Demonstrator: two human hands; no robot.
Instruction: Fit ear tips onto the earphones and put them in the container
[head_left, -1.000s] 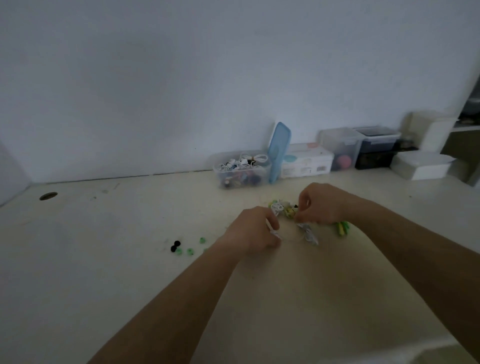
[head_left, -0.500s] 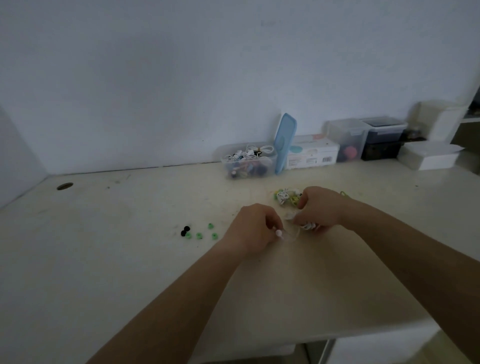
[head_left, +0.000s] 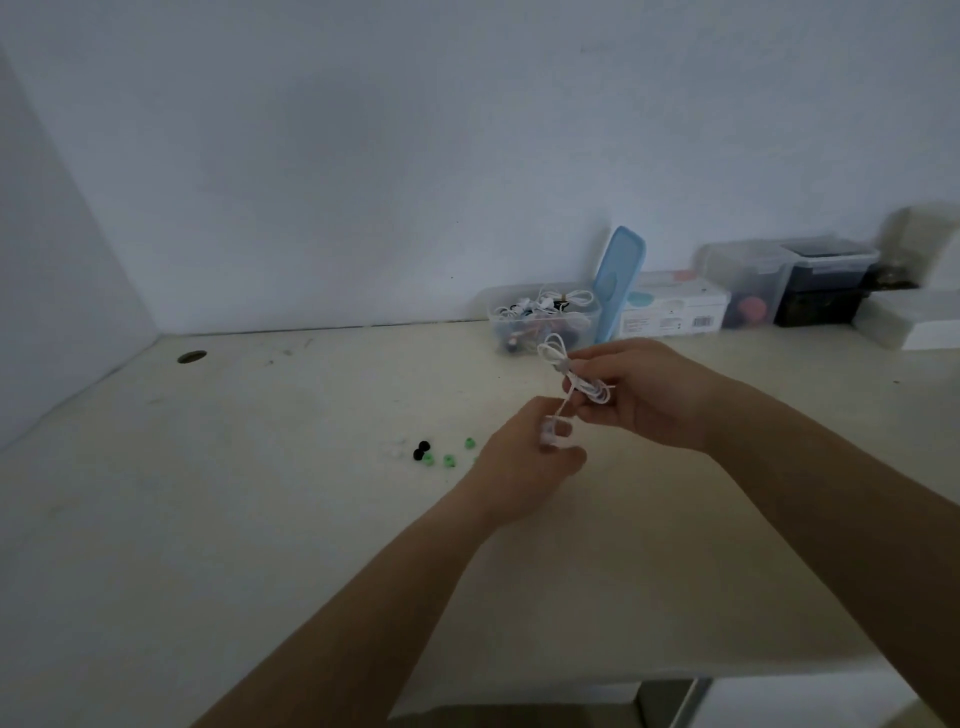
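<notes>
A dim room, where a pale wall (head_left: 363, 156) meets a cream desk (head_left: 208, 519) with a round hole (head_left: 191, 356) near its far left corner. At the back of the desk stands a clear container (head_left: 498, 322) with tangled earphones inside, and a blue lid (head_left: 619, 280) stands on end just beside it. To the right of the lid are a white box (head_left: 675, 312) and a row of storage boxes (head_left: 810, 291); the farthest are blurred and partly cut off by the frame edge.

Both hands are raised above the middle of the desk. The right hand (head_left: 649, 400) has its fingers curled around a coiled bundle of white earphones (head_left: 584, 382), with a loop of cable sticking up past the fingertips. A strand of cable runs down from the bundle to the left hand (head_left: 519, 467), just below and to the left, whose thumb and fingers pinch the earbud end. That end is a small blurred white shape, and it cannot be told whether a tip sits on it.

Loose ear tips (head_left: 449, 460), green and black, lie scattered on the desk just left of the left hand, apart from it. A few pale ones beside them are barely visible against the surface.
</notes>
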